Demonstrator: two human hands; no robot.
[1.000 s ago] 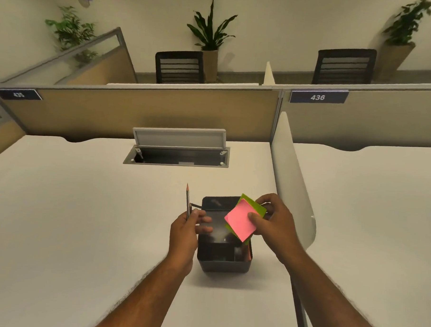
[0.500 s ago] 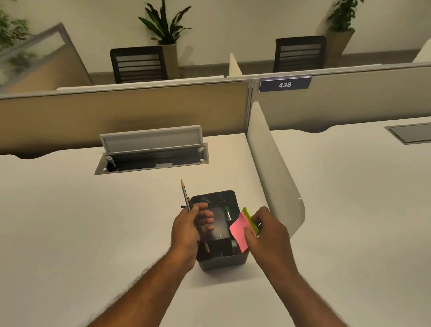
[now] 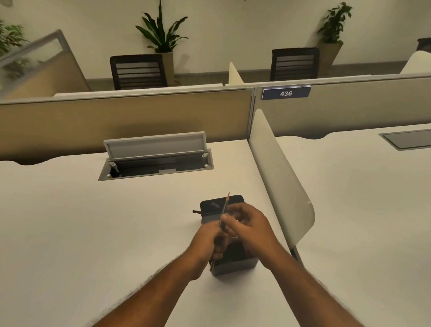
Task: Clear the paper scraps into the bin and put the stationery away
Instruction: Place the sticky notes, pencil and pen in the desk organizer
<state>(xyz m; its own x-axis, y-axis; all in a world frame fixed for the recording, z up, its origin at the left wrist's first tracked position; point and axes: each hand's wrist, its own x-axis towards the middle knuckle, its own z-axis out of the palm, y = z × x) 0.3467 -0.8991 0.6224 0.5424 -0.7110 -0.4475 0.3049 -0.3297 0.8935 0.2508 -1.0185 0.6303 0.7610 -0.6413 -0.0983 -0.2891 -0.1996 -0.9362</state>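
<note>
A black desk organiser point(image 3: 232, 268) stands on the white desk point(image 3: 83, 231), just left of the curved divider. Both my hands are over it. My left hand point(image 3: 207, 241) grips the lower part of a pencil point(image 3: 226, 203), which points up and away from me. My right hand point(image 3: 250, 228) pinches the same pencil higher up with its fingertips. A short dark stub point(image 3: 195, 211) sticks out past the organiser's left rim. The pink and green sticky notes are not in sight; my hands hide most of the organiser's inside.
An open cable hatch point(image 3: 157, 162) with a raised grey flap lies in the desk beyond the organiser. A white curved divider point(image 3: 280, 181) stands to the right, with a neighbouring desk point(image 3: 368, 207) past it. Partition panels point(image 3: 112, 124) close the far edge.
My right hand no longer shows the pink and green sticky notes and has moved left onto the pencil. My left hand has shifted right over the organiser with the pencil.
</note>
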